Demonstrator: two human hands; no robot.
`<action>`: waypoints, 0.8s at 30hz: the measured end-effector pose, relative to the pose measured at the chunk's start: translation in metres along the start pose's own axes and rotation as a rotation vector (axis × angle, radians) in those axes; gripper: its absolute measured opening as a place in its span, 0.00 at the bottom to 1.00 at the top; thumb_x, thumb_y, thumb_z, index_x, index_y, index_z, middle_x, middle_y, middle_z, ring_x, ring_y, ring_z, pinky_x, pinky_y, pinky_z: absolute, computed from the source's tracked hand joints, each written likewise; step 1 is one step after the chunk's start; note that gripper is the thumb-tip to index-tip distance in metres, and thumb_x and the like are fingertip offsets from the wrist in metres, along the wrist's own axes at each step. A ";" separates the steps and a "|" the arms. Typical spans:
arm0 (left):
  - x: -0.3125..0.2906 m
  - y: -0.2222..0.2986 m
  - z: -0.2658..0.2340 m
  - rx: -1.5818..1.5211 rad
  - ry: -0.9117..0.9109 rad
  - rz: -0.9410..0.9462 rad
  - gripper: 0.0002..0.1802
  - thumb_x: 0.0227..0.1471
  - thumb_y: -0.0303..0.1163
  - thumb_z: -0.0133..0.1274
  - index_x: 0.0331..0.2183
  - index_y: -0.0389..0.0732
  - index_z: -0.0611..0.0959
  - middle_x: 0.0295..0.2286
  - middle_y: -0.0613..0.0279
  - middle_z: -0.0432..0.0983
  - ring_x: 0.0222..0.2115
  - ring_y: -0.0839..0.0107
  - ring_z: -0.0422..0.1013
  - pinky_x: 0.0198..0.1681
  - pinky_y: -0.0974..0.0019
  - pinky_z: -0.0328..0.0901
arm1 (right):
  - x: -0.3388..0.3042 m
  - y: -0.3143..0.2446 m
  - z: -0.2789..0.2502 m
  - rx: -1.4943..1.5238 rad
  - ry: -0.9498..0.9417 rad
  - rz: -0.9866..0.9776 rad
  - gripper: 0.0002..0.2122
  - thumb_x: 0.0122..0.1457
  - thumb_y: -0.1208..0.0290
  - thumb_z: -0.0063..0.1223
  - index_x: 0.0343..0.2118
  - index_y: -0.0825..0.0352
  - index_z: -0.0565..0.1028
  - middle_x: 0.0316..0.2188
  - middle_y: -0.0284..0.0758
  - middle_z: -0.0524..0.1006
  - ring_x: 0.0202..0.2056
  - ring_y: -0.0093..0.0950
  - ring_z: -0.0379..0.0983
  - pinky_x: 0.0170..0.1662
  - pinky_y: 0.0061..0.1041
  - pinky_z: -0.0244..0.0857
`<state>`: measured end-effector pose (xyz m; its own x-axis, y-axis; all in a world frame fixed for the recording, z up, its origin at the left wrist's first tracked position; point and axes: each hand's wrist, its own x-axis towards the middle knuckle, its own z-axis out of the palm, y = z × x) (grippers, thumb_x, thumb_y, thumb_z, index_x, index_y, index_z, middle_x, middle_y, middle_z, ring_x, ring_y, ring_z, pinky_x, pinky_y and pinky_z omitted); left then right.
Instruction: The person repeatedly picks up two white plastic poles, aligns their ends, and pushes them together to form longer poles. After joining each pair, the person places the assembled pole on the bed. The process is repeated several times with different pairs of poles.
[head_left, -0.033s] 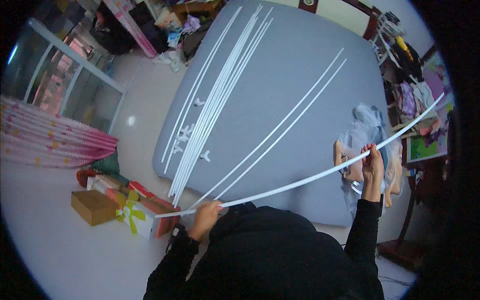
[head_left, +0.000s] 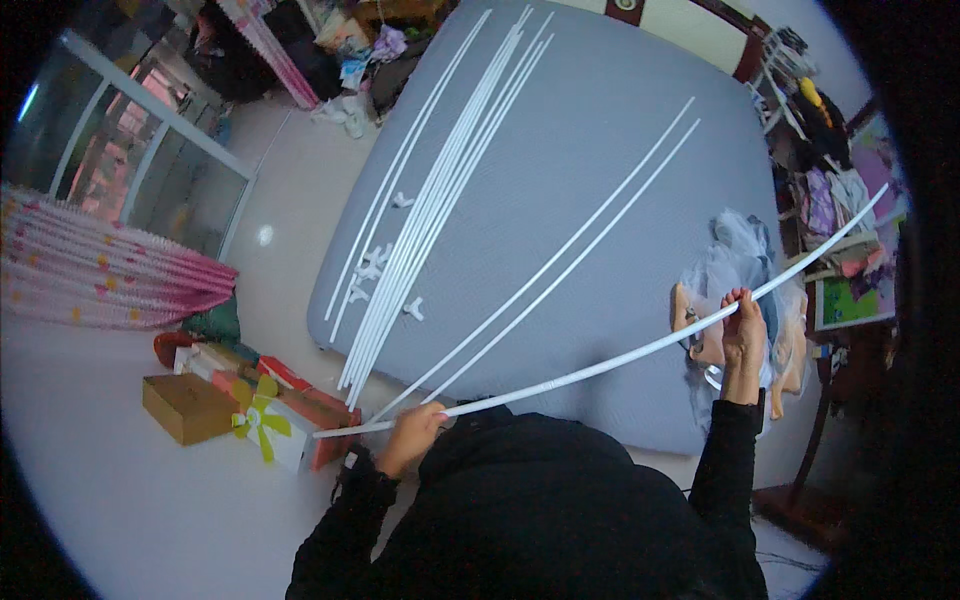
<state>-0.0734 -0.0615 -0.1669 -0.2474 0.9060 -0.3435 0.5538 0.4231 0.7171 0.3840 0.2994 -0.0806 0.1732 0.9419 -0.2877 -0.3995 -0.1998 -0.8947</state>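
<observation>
View shifted slightly; rod (head_left: 600,367) crosses over translucent bag (head_left: 737,240).

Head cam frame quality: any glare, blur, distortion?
Head view: dark rounded vignette at the corners; held white tube looks bowed, lens bend or real flex can't be separated; bright glare spot on the pale floor. Head view: fine detail on the white three-way fitting is soft; left hand and right hand show no obvious motion smear.
</observation>
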 end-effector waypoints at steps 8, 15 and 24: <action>0.019 0.000 0.006 -0.206 -0.243 -0.272 0.20 0.54 0.46 0.49 0.26 0.37 0.77 0.17 0.57 0.69 0.19 0.70 0.66 0.25 0.62 0.60 | -0.035 0.149 0.112 -0.156 -0.310 0.505 0.06 0.62 0.71 0.44 0.40 0.65 0.68 0.31 0.35 0.73 0.35 0.30 0.72 0.44 0.32 0.68; 0.104 -0.024 0.033 0.130 -0.020 -0.348 0.25 0.53 0.54 0.46 0.25 0.41 0.78 0.20 0.48 0.74 0.25 0.46 0.71 0.26 0.51 0.63 | -0.073 0.247 0.145 -0.348 -0.385 0.844 0.13 0.61 0.65 0.49 0.44 0.66 0.69 0.40 0.36 0.73 0.36 0.29 0.72 0.43 0.30 0.68; 0.198 -0.127 0.107 0.059 -0.154 -0.333 0.18 0.53 0.44 0.48 0.36 0.39 0.74 0.28 0.46 0.76 0.32 0.46 0.72 0.35 0.48 0.65 | -0.080 0.292 0.124 -0.582 -0.211 0.952 0.10 0.61 0.66 0.47 0.39 0.68 0.70 0.35 0.38 0.74 0.33 0.31 0.74 0.40 0.30 0.70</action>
<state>-0.1081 0.0625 -0.3906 -0.3018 0.7046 -0.6423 0.5089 0.6887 0.5164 0.1424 0.1992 -0.2764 -0.1546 0.3552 -0.9219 0.2015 -0.9022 -0.3814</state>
